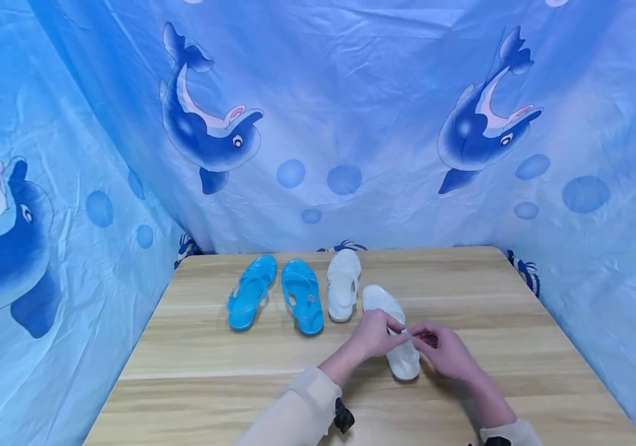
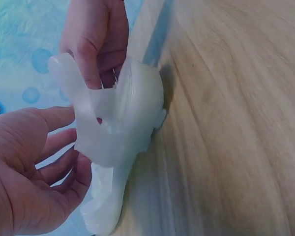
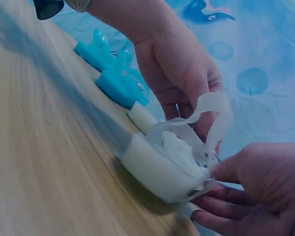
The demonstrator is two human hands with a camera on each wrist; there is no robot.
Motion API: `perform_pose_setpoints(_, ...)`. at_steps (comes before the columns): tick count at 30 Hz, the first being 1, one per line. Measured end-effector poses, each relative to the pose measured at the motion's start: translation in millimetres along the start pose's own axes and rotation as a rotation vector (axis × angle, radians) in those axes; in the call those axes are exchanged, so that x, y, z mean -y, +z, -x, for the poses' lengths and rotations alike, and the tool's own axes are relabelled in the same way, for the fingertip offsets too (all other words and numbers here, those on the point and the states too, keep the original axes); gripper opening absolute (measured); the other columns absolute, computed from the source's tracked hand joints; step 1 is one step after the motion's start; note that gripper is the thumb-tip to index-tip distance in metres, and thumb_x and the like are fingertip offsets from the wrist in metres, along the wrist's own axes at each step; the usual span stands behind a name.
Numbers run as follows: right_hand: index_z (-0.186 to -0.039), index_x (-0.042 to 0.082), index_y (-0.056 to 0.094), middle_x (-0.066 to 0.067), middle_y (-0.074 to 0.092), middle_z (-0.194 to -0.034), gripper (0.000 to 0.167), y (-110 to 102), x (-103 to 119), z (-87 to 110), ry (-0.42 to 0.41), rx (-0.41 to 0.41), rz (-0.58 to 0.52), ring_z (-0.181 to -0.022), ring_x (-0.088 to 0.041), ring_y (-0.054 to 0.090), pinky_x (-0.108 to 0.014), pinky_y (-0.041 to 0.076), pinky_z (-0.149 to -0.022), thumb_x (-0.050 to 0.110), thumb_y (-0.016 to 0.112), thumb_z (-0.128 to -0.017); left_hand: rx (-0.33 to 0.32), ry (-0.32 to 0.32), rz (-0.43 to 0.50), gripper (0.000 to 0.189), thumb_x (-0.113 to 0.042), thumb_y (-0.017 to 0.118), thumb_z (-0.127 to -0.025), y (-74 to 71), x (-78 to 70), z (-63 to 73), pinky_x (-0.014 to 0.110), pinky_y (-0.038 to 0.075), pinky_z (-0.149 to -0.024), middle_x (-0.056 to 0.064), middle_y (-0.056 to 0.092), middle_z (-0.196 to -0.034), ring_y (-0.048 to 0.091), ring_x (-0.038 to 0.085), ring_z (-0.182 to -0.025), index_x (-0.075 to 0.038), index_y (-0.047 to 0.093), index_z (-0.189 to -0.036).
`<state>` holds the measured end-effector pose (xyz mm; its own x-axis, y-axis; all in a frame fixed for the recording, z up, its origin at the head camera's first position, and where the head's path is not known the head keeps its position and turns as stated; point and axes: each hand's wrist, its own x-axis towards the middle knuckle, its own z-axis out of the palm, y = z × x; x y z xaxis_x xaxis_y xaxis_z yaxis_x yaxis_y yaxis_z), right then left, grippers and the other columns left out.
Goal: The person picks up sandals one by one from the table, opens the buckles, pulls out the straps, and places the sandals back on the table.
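Note:
A white jelly sandal (image 1: 404,364) lies sole down on the wooden table, its toe pointing away. My left hand (image 1: 375,333) holds the loop of its heel strap (image 3: 219,120) from the left side. From the right, my right hand (image 1: 447,352) pinches the strap's end by the sandal's side, thumb and fingers around a small fastening (image 3: 205,186). Fingertips of both hands nearly meet over the sandal in the head view. The left wrist view shows the raised strap standing between the two hands, with some fingertips hidden behind it.
Left of the worked sandal stands a second white sandal (image 1: 343,288). Further left are two blue sandals, one (image 1: 302,297) beside the other (image 1: 251,294). A blue dolphin-print curtain (image 1: 318,111) hangs around the table (image 1: 195,384) at the back and sides.

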<state>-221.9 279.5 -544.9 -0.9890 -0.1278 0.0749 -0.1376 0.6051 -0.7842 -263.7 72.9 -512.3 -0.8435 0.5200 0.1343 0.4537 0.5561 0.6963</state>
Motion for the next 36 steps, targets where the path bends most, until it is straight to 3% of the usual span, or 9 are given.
perform_pose_setpoints(4,-0.111,0.013,0.078,0.0,0.079,-0.103,0.011,5,1,-1.8,0.003,-0.032,0.007,-0.095,-0.007,0.072,-0.022,0.059,-0.083,0.012,0.073,-0.101,0.02,-0.049,-0.033,0.019,-0.024,0.086,-0.09,-1.4,0.8,-0.5,0.014,0.05,-0.078,-0.004,0.084,-0.097,0.069,-0.002,-0.077,-0.013,0.085,-0.106)
perform_pose_setpoints(6,-0.11,0.012,0.077,-0.001,0.077,-0.101,0.012,6,2,-3.3,-0.038,-0.031,0.007,-0.093,-0.007,0.07,-0.023,0.059,-0.081,0.008,0.072,-0.101,0.037,-0.07,-0.05,0.02,-0.024,0.086,-0.089,-3.7,0.6,-1.1,0.015,0.051,-0.081,-0.005,0.084,-0.097,0.071,-0.001,-0.081,-0.014,0.085,-0.107)
perform_pose_setpoints(10,-0.11,0.009,0.075,-0.002,0.073,-0.1,0.012,7,4,-4.4,-0.114,0.001,0.006,-0.089,-0.003,0.065,-0.023,0.058,-0.077,0.004,0.068,-0.102,0.074,-0.095,0.004,0.018,-0.018,0.086,-0.088,-7.4,1.3,-1.6,0.015,0.052,-0.072,-0.004,0.083,-0.094,0.066,-0.001,-0.076,-0.013,0.085,-0.105)
perform_pose_setpoints(14,-0.109,0.012,0.074,-0.002,0.071,-0.099,0.009,5,9,-4.7,-0.109,0.025,0.009,-0.081,-0.002,0.061,-0.022,0.054,-0.071,0.008,0.069,-0.102,0.075,-0.116,0.072,0.013,-0.014,0.085,-0.089,-11.0,4.1,-1.0,0.016,0.05,-0.062,-0.004,0.081,-0.088,0.059,-0.002,-0.07,-0.013,0.086,-0.102)
perform_pose_setpoints(19,-0.107,0.016,0.077,0.003,0.073,-0.096,0.009,3,10,-6.6,-0.065,0.017,0.064,-0.077,-0.003,0.06,-0.022,0.051,-0.068,0.017,0.077,-0.099,0.061,-0.103,-0.001,0.01,-0.016,0.086,-0.089,-10.8,7.1,-0.5,0.015,0.049,-0.061,-0.007,0.081,-0.085,0.057,-0.004,-0.068,-0.016,0.087,-0.099)
perform_pose_setpoints(23,-0.103,0.021,0.079,0.007,0.078,-0.095,0.009,3,5,-7.9,-0.05,-0.009,0.091,-0.082,0.0,0.066,-0.021,0.055,-0.073,0.022,0.082,-0.095,0.042,-0.067,-0.053,0.01,-0.017,0.085,-0.088,-9.2,7.4,-1.5,0.014,0.048,-0.062,-0.006,0.082,-0.086,0.058,-0.004,-0.068,-0.016,0.087,-0.097)
perform_pose_setpoints(28,-0.102,0.018,0.082,0.002,0.081,-0.101,0.009,4,-3,-8.7,-0.058,0.001,0.019,-0.091,-0.002,0.072,-0.021,0.059,-0.081,0.021,0.083,-0.094,0.027,-0.062,-0.054,0.013,-0.017,0.088,-0.083,-9.2,7.7,-3.5,0.012,0.049,-0.064,-0.004,0.083,-0.086,0.061,-0.004,-0.068,-0.013,0.087,-0.096)
perform_pose_setpoints(36,-0.109,0.005,0.079,-0.008,0.08,-0.106,0.024,8,-8,-9.5,0.098,0.071,-0.175,-0.091,-0.006,0.071,-0.021,0.056,-0.081,0.021,0.084,-0.092,0.094,-0.158,0.102,0.01,-0.019,0.088,-0.088,-7.0,15.8,-1.7,0.016,0.052,-0.066,-0.005,0.082,-0.084,0.064,-0.003,-0.071,-0.013,0.086,-0.095)
